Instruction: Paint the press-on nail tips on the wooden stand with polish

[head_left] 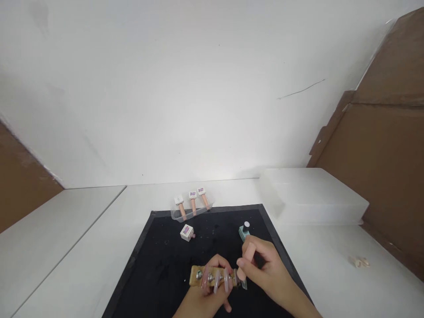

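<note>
My left hand [215, 291] is closed around a wooden nail-tip stand [194, 274], which lies crosswise over the black mat. Several long, pale pink false nails [217, 281] are set along it, beside round metal studs. In my right hand [265, 265] is the peach-coloured cap of a nail polish brush [249, 252], pinched between thumb and fingers. Its lower end is at the right end of the stand, over the last nail; the bristles cannot be made out. A white polish bottle [187, 232] without its cap sits tilted on the mat. Near my right hand is a green bottle with a black cap [244, 231].
A clear plastic tray [175, 215] at the mat's back edge holds three white bottles with peach caps [193, 202]. The black mat [145, 265] covers the middle of the white table. To the right stand a translucent box [318, 198] and small beige bits [359, 262]. Brown cardboard [374, 168] flanks the sides.
</note>
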`<action>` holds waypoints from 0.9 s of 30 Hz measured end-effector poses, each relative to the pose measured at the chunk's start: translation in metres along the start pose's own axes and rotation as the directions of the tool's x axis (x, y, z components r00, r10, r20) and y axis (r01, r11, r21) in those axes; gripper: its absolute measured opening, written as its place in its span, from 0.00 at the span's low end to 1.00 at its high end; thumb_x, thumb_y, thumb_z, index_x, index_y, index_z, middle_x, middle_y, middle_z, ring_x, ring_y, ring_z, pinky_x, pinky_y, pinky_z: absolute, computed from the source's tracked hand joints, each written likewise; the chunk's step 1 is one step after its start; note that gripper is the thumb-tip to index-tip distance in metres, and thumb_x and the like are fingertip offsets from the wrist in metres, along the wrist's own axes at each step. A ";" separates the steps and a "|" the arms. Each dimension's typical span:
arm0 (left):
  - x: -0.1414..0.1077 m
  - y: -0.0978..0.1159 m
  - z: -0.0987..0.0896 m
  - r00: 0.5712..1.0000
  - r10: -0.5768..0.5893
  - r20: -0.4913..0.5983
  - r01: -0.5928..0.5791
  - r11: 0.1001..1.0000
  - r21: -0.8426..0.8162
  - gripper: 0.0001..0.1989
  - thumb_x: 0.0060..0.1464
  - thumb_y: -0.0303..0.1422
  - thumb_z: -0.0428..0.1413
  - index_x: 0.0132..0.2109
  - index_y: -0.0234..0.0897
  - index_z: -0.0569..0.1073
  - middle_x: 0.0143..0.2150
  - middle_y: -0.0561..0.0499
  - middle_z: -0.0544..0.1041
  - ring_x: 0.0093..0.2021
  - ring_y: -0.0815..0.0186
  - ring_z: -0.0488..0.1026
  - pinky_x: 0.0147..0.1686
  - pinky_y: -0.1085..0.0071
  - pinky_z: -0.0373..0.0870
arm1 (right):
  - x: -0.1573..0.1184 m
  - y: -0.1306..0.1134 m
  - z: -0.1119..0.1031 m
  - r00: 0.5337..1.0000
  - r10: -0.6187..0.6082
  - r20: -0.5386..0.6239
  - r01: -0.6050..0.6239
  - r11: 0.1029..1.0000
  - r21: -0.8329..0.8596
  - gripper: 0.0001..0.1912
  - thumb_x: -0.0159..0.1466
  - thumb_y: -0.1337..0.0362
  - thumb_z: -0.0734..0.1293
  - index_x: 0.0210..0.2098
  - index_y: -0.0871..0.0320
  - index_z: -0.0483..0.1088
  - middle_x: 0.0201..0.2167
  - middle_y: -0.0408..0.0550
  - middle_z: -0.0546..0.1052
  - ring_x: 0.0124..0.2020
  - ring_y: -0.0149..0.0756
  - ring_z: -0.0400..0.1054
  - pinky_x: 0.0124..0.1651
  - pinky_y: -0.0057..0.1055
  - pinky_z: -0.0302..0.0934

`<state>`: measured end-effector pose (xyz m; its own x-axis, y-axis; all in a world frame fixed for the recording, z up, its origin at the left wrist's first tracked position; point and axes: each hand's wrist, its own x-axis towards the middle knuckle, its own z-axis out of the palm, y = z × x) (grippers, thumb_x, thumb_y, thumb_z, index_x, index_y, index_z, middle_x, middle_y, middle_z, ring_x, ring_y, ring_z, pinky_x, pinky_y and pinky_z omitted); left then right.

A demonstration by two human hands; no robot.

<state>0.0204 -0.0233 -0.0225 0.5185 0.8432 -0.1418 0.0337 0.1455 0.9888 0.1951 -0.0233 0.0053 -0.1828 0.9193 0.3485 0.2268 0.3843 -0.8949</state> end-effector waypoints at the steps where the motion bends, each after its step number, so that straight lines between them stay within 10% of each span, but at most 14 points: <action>1: 0.000 0.000 0.001 1.000 -0.002 0.001 0.002 1.000 0.005 0.17 0.51 0.47 0.56 0.35 0.38 0.66 0.26 0.59 0.64 0.21 0.75 0.64 0.26 0.73 0.69 | 0.000 0.000 0.000 1.000 -0.002 -0.004 0.002 1.000 -0.022 0.17 0.60 0.66 0.65 0.16 0.57 0.60 0.20 0.38 0.61 0.20 0.29 0.54 0.24 0.27 0.48; 12: 0.001 -0.016 0.000 1.000 -0.003 -0.014 0.003 1.000 0.027 0.17 0.50 0.47 0.57 0.35 0.37 0.66 0.25 0.58 0.65 0.20 0.76 0.62 0.23 0.74 0.70 | 0.001 0.008 0.002 0.982 -0.046 -0.182 0.029 0.995 -0.095 0.17 0.63 0.64 0.63 0.18 0.56 0.60 0.19 0.40 0.65 0.21 0.31 0.57 0.25 0.28 0.51; 20: 0.001 0.000 0.003 0.999 0.007 -0.039 -0.005 0.999 0.050 0.14 0.51 0.43 0.57 0.33 0.36 0.68 0.26 0.56 0.67 0.21 0.75 0.62 0.25 0.74 0.71 | 0.000 0.000 -0.001 0.999 -0.003 0.032 0.004 0.999 -0.037 0.19 0.60 0.67 0.65 0.16 0.56 0.57 0.18 0.38 0.61 0.20 0.29 0.54 0.23 0.27 0.49; 27: 0.001 0.000 0.005 1.000 -0.020 -0.008 0.021 0.999 0.045 0.17 0.49 0.46 0.58 0.33 0.37 0.66 0.25 0.58 0.66 0.21 0.74 0.61 0.24 0.73 0.70 | 0.002 0.004 0.002 0.999 0.004 -0.048 -0.009 0.994 -0.105 0.17 0.59 0.68 0.65 0.16 0.56 0.59 0.19 0.38 0.61 0.20 0.30 0.54 0.23 0.28 0.48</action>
<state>0.0253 -0.0254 -0.0228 0.5105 0.8444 -0.1623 0.0825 0.1398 0.9867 0.1939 -0.0200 0.0020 -0.1359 0.9239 0.3578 0.3273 0.3827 -0.8639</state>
